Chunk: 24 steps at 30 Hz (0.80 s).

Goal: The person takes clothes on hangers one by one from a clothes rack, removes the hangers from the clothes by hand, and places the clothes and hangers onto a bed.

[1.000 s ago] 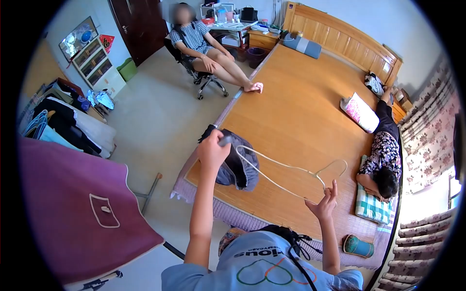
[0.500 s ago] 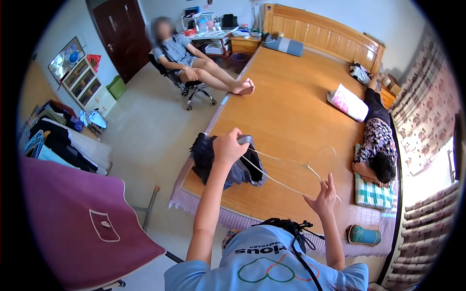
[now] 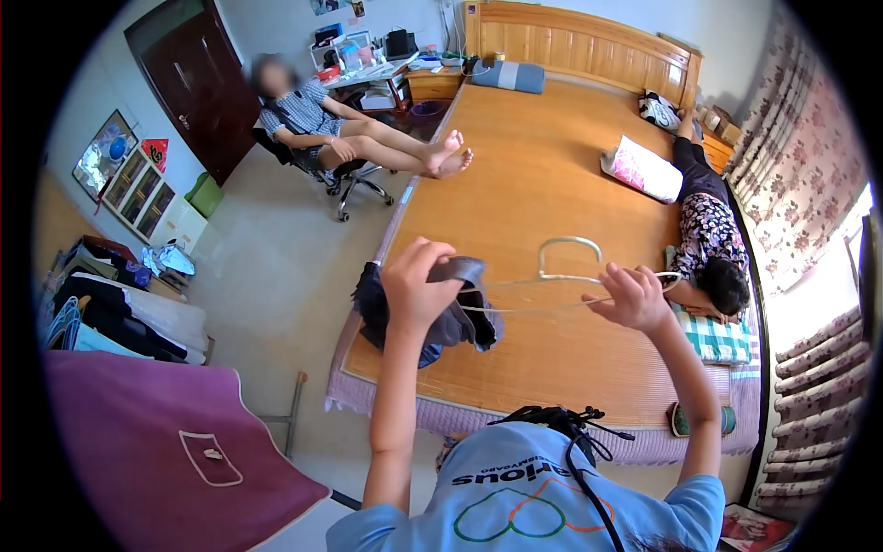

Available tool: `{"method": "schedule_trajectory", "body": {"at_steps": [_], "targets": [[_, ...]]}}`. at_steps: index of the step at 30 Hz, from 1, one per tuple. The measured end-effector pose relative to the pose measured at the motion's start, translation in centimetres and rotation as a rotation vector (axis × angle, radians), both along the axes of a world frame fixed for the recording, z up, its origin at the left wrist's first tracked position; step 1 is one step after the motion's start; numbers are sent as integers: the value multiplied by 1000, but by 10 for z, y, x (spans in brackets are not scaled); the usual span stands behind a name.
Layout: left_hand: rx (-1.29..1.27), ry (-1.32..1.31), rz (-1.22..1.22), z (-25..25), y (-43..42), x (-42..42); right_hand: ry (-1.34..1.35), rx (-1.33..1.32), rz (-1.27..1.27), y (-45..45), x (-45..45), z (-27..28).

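Observation:
A dark grey garment (image 3: 451, 324) hangs from my left hand (image 3: 418, 285), whose fingers are closed on its upper edge. A light-coloured wire clothes hanger (image 3: 543, 279) stretches between my hands with its hook upward. The hanger's left end goes in at the garment's opening beside my left fingers. My right hand (image 3: 636, 296) is closed around the hanger near its right end, with the tip showing past the fingers. Folds hide the garment's exact kind; darker cloth hangs at its left.
A wide bed (image 3: 533, 193) with a mat lies in front of me. One person (image 3: 322, 124) sits on a swivel chair, feet on the bed edge; another person (image 3: 708, 221) lies along the right side. A purple-covered board (image 3: 175, 442) stands at lower left.
My right hand has risen and its fingers have closed on the hanger. The hanger has turned so its hook points up. The view has shifted slightly; my left hand keeps hold of the garment.

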<state>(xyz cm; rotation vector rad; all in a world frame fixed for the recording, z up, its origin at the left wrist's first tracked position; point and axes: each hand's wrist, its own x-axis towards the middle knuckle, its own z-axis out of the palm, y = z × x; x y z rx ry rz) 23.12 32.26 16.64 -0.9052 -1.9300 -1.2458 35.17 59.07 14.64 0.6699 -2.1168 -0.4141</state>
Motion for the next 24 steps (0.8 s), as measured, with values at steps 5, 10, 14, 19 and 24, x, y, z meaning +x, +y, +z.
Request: {"method": "schedule_trajectory", "body": {"at_steps": [5, 10, 14, 19, 24], "targets": [[114, -117, -119, 11, -8, 9, 107, -285, 89, -57, -23, -22], [-3, -120, -8, 19, -22, 18, -16, -472, 138, -101, -32, -50], [56, -75, 28, 5, -26, 32, -338, -587, 50, -113, -28, -49], [-2, -128, -9, -11, -18, 56, -903, -724, 111, -135, -27, -47], [143, -341, 60, -43, -22, 76, -742, -972, 297, -160, -9, -73]]}}
